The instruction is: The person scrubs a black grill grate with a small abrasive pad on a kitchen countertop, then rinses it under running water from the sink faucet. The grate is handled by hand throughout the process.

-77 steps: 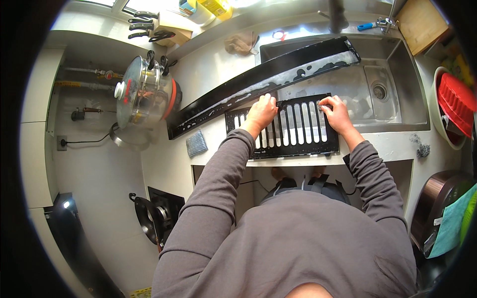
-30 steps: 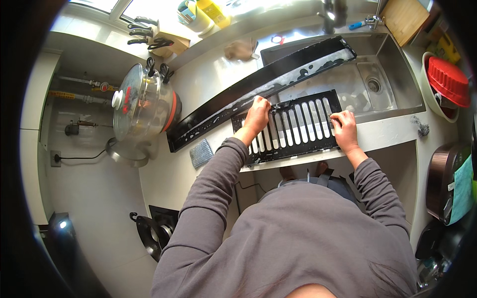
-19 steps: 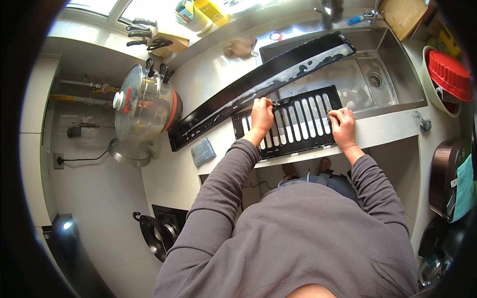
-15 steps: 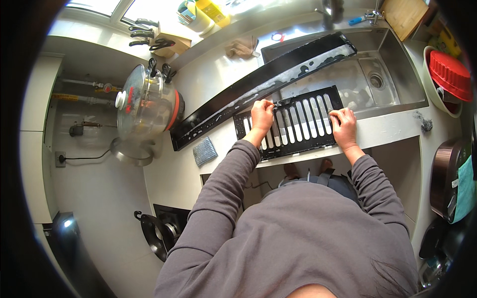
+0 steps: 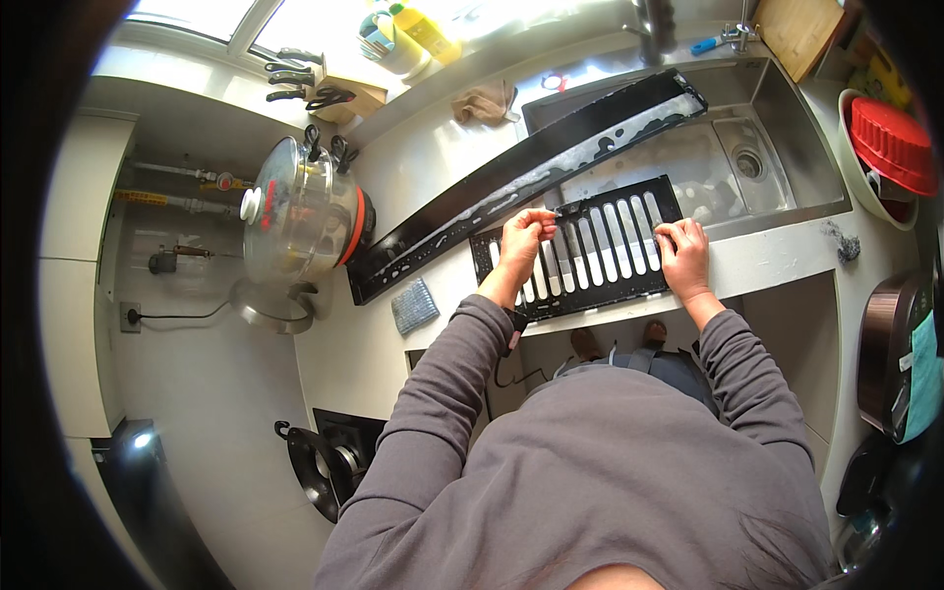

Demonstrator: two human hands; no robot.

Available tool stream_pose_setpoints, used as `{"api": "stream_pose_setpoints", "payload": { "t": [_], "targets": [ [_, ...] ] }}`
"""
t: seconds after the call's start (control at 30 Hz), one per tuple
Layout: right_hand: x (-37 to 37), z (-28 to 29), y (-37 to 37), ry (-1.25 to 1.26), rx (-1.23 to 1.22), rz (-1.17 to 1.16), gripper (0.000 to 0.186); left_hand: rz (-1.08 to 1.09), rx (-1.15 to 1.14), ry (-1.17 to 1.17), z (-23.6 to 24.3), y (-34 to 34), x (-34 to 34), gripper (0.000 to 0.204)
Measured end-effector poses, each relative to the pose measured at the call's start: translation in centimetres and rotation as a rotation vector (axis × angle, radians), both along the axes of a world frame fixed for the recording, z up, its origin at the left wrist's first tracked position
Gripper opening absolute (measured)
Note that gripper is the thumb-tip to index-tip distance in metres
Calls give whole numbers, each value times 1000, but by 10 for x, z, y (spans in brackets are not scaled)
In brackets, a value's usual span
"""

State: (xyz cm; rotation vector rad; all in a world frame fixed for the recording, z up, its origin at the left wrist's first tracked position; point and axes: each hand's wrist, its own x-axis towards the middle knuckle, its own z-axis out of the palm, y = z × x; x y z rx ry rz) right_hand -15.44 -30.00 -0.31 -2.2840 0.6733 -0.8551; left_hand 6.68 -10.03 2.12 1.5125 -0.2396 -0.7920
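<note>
Grate (image 5: 588,248) looked stiff, slippery; frame (image 5: 612,291) seemed best hold | right hand (image 5: 686,258): clamped on grate's right edge | left hand (image 5: 521,248): fingertips together, over grate

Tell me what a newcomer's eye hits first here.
Likely the black slotted rack, mid-picture, with the left hand over it and the right hand at its right end. Behind it, a long wet black panel slants across counter and sink. Far right, a bright red tub rests in or on a pale basin.

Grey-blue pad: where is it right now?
In the head view, the grey-blue pad lies on the counter, left of the slotted black panel, near the lower left end of the long black panel.
</note>
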Motion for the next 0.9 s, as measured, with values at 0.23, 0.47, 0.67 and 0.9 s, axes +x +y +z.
{"api": "stream_pose_setpoints", "payload": {
  "t": [0.23,0.47,0.67,0.9],
  "targets": [
    [0,2,1,-6,9,-1,7,-44,-83,102,14,-14,-9,17],
    [-1,1,1,-18,2,-10,5,-87,-130,87,20,-36,-21,13],
    [-2,1,1,-15,7,-11,7,-152,-42,35,22,-62,-28,13],
    [-3,2,0,-35,19,-1,4,-190,-58,72,18,-95,-32,12]
  ]
}}
